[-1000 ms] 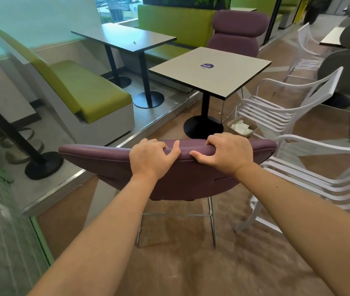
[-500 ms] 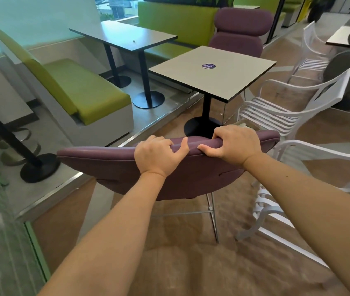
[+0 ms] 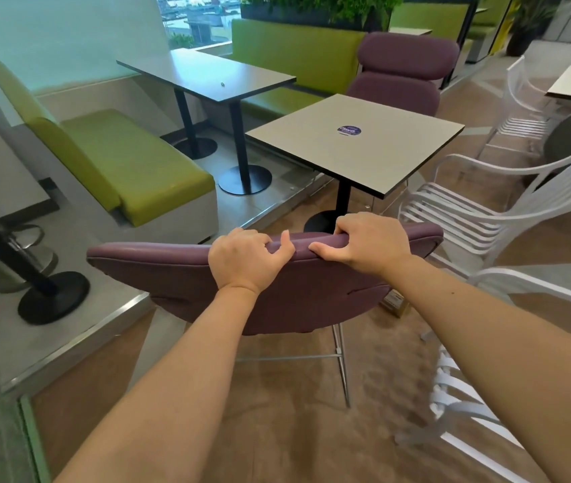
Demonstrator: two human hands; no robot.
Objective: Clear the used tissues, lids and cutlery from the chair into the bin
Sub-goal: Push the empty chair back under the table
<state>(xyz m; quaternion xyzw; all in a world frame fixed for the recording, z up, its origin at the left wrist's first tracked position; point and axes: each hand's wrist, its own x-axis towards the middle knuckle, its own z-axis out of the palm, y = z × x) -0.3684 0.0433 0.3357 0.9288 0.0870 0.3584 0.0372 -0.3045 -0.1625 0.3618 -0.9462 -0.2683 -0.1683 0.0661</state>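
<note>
A purple padded chair (image 3: 158, 270) stands right in front of me, seen from behind its backrest. My left hand (image 3: 245, 263) and my right hand (image 3: 367, 242) both grip the top edge of that backrest, side by side, fingers curled over the far side. The chair's seat is hidden behind the backrest. A corner of a brown cardboard box (image 3: 395, 303) shows on the floor under the chair's right side. No tissues, lids or cutlery are visible.
A square grey table (image 3: 357, 151) with a round sticker stands just beyond the chair. White slatted chairs (image 3: 486, 210) crowd the right side. Green benches (image 3: 127, 162) and a dark table (image 3: 207, 73) sit on a raised platform to the left. Another purple chair (image 3: 406, 71) faces me.
The purple chair has shifted toward the table under my hands. The cardboard box with white tissues, visible a second ago past the backrest, is now almost fully hidden behind it.
</note>
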